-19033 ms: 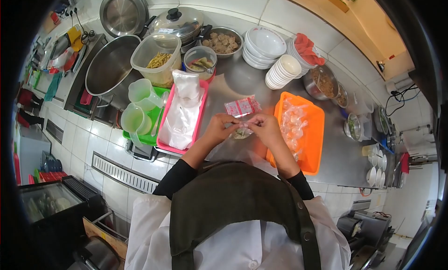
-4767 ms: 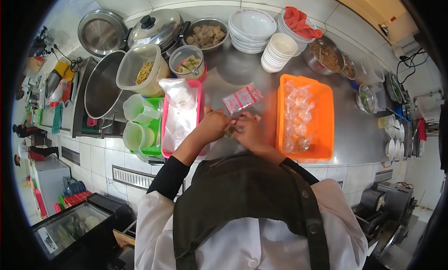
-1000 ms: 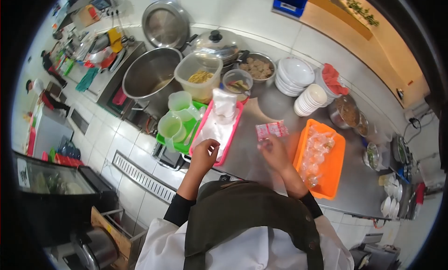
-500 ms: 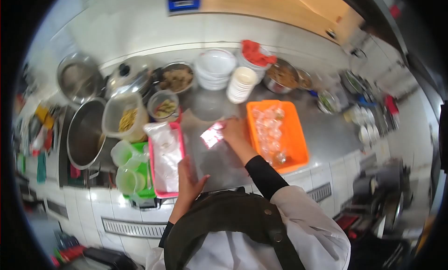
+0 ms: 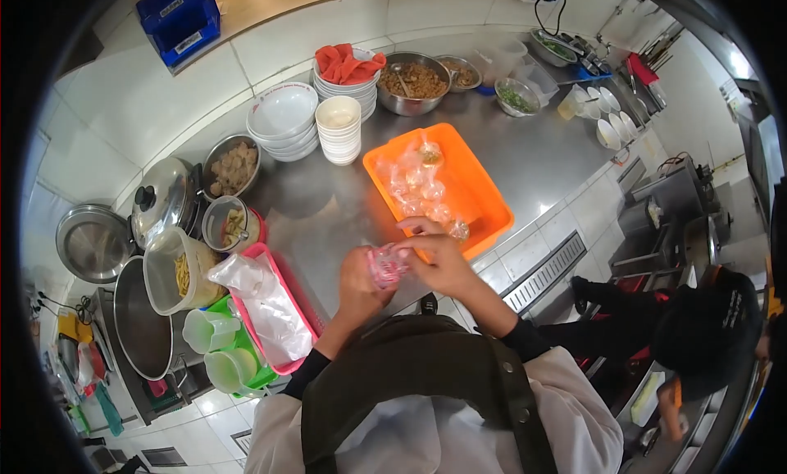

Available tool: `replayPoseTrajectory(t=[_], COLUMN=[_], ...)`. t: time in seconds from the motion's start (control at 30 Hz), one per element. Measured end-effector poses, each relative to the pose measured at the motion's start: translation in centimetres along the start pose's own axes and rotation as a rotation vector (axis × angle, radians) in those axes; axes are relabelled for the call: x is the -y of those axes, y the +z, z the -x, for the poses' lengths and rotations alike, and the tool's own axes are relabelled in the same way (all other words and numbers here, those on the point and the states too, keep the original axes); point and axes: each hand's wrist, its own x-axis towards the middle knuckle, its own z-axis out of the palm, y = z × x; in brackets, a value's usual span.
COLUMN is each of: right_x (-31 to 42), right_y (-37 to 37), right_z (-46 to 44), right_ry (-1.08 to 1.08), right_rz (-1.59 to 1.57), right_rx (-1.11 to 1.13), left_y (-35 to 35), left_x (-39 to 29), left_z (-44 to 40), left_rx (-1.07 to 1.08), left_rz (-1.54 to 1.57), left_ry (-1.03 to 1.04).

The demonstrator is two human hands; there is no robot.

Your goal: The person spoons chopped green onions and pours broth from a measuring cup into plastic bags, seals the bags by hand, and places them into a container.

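My left hand is closed round a small clear plastic packet with pink in it, held over the steel counter's near edge. My right hand meets the packet from the right, its fingertips on the upper part and one finger stretched out above. Just beyond it stands an orange tray, with several small knotted clear bags along its left side. Left of my left hand is a pink basket with thin clear plastic bags lying in it. What the packet contains is too blurred to tell.
Stacked white bowls, cream cups and a bowl of brown food line the back. A large pot and plastic tubs stand left. A co-worker in black bends at the right.
The pink packet has come from over the counter, in my right hand, to between both hands near my body. My left hand has left the pink basket's side. The view has turned right.
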Motion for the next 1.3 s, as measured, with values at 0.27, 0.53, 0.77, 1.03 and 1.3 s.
replayPoseTrajectory(t=[0.27, 0.53, 0.77, 1.03, 1.3], right_x=[0.5, -1.2, -1.1, -1.6, 0.5], right_y=[-3.4, 0.1, 2.9, 1.7, -3.0], right_z=[1.3, 1.5, 1.5, 1.3, -0.3], right_ry=[0.29, 0.218, 0.349, 0.284, 0.384], right_rz=[0.049, 0.008, -0.118, -0.395, -0.739], right_rx=[0.284, 0.331, 0.26, 0.066, -0.064], left_y=[2.6, 1.6, 0.1, -0.2, 0.1], left_x=[-2.0, -1.5, -2.1, -1.8, 1.4], left_z=[-0.8, 0.9, 2.4, 2.6, 3.8], left_rx=[0.016, -0.063, -0.028, -0.039, -0.154], left_rz=[-0.032, -0.255, -0.287, -0.245, -0.201], left_ry=[0.037, -0.003, -0.082, -0.139, -0.266])
